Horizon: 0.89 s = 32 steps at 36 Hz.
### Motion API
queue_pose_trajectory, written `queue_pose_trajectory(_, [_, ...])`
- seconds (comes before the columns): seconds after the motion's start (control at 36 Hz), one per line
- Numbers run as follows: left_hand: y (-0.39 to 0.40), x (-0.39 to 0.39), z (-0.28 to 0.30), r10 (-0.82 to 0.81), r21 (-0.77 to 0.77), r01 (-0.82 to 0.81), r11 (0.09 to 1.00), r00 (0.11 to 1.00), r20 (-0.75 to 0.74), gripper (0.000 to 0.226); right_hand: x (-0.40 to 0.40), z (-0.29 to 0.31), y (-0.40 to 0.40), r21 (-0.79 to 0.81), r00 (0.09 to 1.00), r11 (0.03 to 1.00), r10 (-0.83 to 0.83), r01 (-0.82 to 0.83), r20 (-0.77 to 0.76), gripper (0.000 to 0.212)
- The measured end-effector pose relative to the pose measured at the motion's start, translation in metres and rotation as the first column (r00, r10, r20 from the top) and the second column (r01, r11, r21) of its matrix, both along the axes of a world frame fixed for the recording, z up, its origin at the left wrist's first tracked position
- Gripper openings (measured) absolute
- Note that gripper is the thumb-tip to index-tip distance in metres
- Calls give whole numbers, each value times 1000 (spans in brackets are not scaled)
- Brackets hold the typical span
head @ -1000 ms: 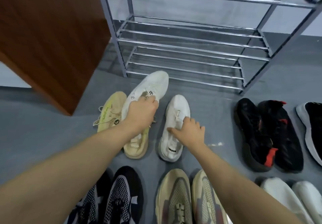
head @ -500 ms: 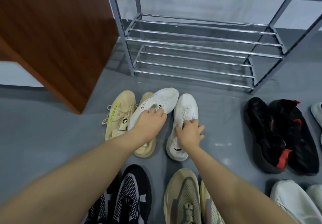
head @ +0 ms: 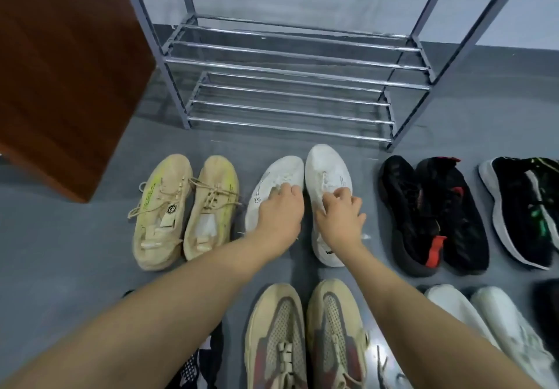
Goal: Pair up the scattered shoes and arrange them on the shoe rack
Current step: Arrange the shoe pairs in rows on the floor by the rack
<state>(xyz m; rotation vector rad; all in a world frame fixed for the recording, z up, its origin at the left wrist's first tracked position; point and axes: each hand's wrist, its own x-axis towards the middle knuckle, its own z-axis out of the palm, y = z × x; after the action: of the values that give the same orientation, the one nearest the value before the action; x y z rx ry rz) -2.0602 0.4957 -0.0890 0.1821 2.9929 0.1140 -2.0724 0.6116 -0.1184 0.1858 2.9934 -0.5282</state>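
grey floor (head: 75, 252), empty metal shoe rack (head: 290, 86) past my fingers. left hand (head: 279, 217) and right hand (head: 340, 219) fingers each curled on a white sneaker (head: 284, 170), pair side by side.

This looks like a home entryway or a staged indoor room: a chrome-barred shoe rack (head: 290, 64) stands on a plain grey floor (head: 54, 237) against a pale wall (head: 272, 4), beside a reddish-brown wooden cabinet (head: 66, 64), with pairs of sneakers (head: 429, 216) in rows before it.

Bare floor strip (head: 272, 137) before shoe rack (head: 290, 98); shelves unoccupied; cabinet (head: 60, 70) flanking left
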Motion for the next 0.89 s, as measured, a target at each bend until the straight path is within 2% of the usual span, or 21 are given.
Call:
queue_pose_trajectory(0.08, [3, 10, -21, -9, 39, 3, 999, 991, 131, 31, 3, -6, 4, -134, 997, 991, -16, 27, 80, 14])
queue_pose_trajectory(0.14, [-5, 16, -30, -72, 85, 54, 995, 973, 221, 38, 6, -12, 7, -195, 995, 980, -7, 27, 103, 16])
queue_pose_trajectory(0.22, [-27, 20, -32, -211, 96, 196, 976, 960, 185, 46, 6, -14, 12, -201, 995, 980, 13, 7, 95, 24])
queue_pose_trajectory(0.31, [-48, 21, -28, -340, 55, 336, 940, 928, 151, 65, 5, -14, 13, -195, 997, 981, 21, -6, 79, 36])
queue_pose_trajectory(0.39, [-57, 20, -25, -449, -11, 457, 890, 878, 169, 79, 5, -15, 11, -150, 998, 989, 20, -10, 66, 36])
queue_pose_trajectory(0.47, [-57, 16, -24, -525, -64, 537, 841, 840, 135, 75, 7, -14, 8, -107, 998, 994, 38, -33, 50, 30])
queue_pose_trajectory(0.56, [-53, 17, -21, -526, -48, 537, 842, 838, 147, 65, 6, -14, 11, -88, 998, 995, 51, -47, 44, 18])
queue_pose_trajectory(0.69, [-49, 21, -17, -491, -21, 497, 868, 862, 128, 60, 7, -13, 13, -106, 999, 994, 31, -28, 25, 33])
queue_pose_trajectory(0.81, [-37, 22, -15, -453, -28, 458, 888, 885, 104, 59, 9, -15, 15, -64, 998, 996, 65, -65, 0, 20])
queue_pose_trajectory(0.89, [-28, 25, -16, -438, -53, 446, 893, 891, 119, 61, 10, -16, 16, -48, 996, 995, 92, -91, 3, 19])
